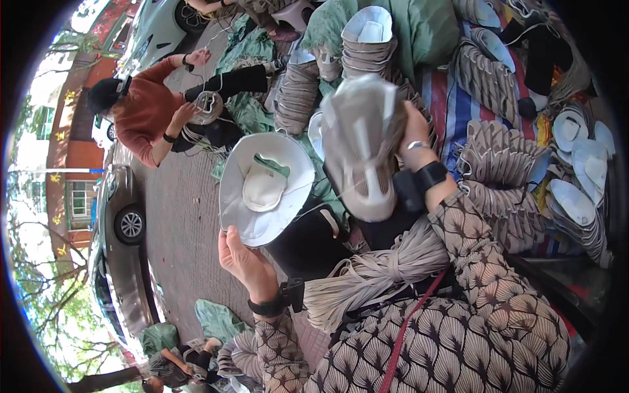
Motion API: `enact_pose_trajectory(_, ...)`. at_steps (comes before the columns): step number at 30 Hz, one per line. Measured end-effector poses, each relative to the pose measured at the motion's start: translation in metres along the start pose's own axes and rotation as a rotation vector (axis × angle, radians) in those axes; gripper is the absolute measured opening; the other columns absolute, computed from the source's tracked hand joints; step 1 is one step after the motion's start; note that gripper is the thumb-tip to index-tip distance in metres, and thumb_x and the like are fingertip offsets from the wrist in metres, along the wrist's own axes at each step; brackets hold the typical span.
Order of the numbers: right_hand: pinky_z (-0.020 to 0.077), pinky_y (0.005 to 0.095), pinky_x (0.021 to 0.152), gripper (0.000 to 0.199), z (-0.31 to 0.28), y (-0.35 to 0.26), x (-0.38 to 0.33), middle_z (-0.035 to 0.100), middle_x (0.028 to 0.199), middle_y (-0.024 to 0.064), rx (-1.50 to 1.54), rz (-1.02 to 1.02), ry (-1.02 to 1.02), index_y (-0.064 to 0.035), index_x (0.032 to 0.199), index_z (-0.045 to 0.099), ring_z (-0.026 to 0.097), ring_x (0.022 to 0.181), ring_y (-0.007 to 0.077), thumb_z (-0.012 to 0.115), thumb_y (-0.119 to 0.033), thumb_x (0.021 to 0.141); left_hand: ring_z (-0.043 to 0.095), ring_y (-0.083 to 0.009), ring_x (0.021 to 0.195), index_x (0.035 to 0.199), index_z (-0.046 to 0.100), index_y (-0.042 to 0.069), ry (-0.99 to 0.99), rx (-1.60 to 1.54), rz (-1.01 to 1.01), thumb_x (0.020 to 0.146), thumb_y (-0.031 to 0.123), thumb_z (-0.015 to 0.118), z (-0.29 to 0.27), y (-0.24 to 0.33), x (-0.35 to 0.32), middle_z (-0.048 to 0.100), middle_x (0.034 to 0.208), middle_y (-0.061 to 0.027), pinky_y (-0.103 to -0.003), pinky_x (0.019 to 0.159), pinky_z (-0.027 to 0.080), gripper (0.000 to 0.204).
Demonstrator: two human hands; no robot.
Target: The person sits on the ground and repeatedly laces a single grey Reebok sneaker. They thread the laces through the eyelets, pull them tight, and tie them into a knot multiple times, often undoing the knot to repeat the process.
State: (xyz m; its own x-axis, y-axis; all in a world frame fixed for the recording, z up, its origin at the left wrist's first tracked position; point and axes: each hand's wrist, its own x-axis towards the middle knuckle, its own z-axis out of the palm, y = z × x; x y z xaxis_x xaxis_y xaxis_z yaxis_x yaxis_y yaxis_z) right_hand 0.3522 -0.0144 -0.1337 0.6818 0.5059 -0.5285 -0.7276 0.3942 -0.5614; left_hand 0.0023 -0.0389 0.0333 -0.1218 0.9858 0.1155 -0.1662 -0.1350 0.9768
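Note:
My left hand [247, 263] pinches the lower edge of a shoe upper [295, 173], its white inside and tongue facing me. In my right hand [417, 131] is a second shoe upper [363, 141], grey-beige with pale stripes and smeared by motion. My right fingers are partly hidden behind it. The two uppers are held apart, side by side. Across my lap lies a thick bundle of flat beige laces [386, 265], tied round its middle.
Stacks of nested shoe uppers [368, 56] stand ahead, with more rows [501, 154] on a striped sheet [452, 98] at right. Green sacks [426, 33] lie at the back. A co-worker in a rust-coloured top [147, 111] sits at far left near a parked car [118, 229].

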Motion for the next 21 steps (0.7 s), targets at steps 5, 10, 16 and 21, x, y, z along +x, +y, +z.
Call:
enact_pose_trajectory(5, 0.0536, 0.0403, 0.075, 0.019, -0.012, -0.010, 0.063, 0.069, 0.099, 0.0106, 0.578, 0.149, -0.235, -0.0060, 0.104, 0.066, 0.066, 0.085, 0.0241, 0.054, -0.020, 0.098, 0.068, -0.0213, 0.097, 0.125, 0.060, -0.005, -0.130, 0.515, 0.277, 0.093, 0.007, 0.056, 0.028, -0.010, -0.016, 0.070, 0.111, -0.0136, -0.033, 0.086, 0.054, 0.034)
enact_pose_trajectory(10, 0.0532, 0.0421, 0.093, 0.029, 0.002, 0.008, 0.082, 0.068, 0.115, 0.0137, 0.717, 0.674, -1.202, -0.0057, 0.119, 0.063, 0.065, 0.104, 0.0284, 0.043, -0.020, 0.102, 0.063, -0.0340, 0.118, 0.130, 0.056, -0.004, -0.875, 0.852, 0.870, 0.085, 0.007, 0.060, 0.071, -0.025, -0.054, 0.062, 0.126, -0.0207, -0.040, 0.094, 0.053, 0.047)
enact_pose_trajectory(16, 0.0501, 0.0385, 0.090, 0.028, 0.029, -0.008, 0.028, 0.070, 0.107, 0.0161, -1.285, -0.338, -0.782, 0.0004, 0.108, 0.066, 0.066, 0.099, 0.0319, 0.048, -0.018, 0.096, 0.062, -0.0320, 0.116, 0.128, 0.055, -0.003, -1.162, 1.133, 0.922, 0.081, 0.014, 0.067, 0.074, -0.028, -0.076, 0.057, 0.132, -0.0195, -0.039, 0.094, 0.052, 0.052)
enact_pose_trajectory(21, 0.0494, 0.0391, 0.085, 0.022, 0.055, -0.009, 0.020, 0.068, 0.099, 0.0212, -1.580, -0.465, -1.034, -0.0026, 0.106, 0.064, 0.065, 0.097, 0.0353, 0.050, -0.016, 0.095, 0.062, -0.0297, 0.113, 0.122, 0.059, -0.003, -1.310, 0.949, 0.881, 0.085, 0.018, 0.069, 0.071, 0.002, -0.087, 0.062, 0.120, -0.0159, -0.038, 0.090, 0.053, 0.044)
